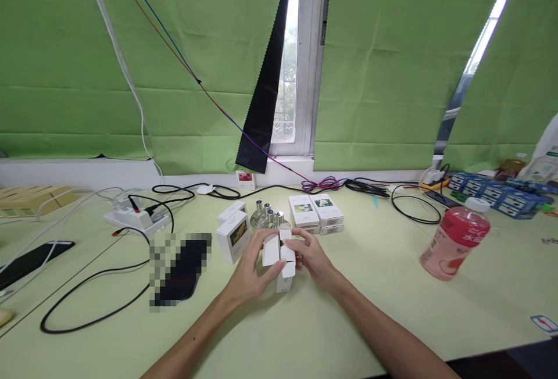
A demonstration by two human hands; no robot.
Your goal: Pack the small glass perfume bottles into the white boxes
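Observation:
Both my hands are closed around a small white cardboard box (284,283) with its top flaps open, held at the middle of the table. My left hand (251,268) grips its left side, the thumb at the flaps. My right hand (316,257) holds the right side, with its thumb on a flap. What lies inside the box is mostly hidden. Just behind stand several small glass bottles (257,215) with silver caps. White printed boxes (233,236) stand to the left of the bottles, and more white boxes (322,211) lie stacked to their right.
A pink drink bottle (455,242) stands on the right. Left of my hands lies a dark, pixelated object (185,268). A power strip (135,216) and looped black cables (98,267) occupy the left side. Blue packs (497,193) sit at the far right, below green curtains (392,77).

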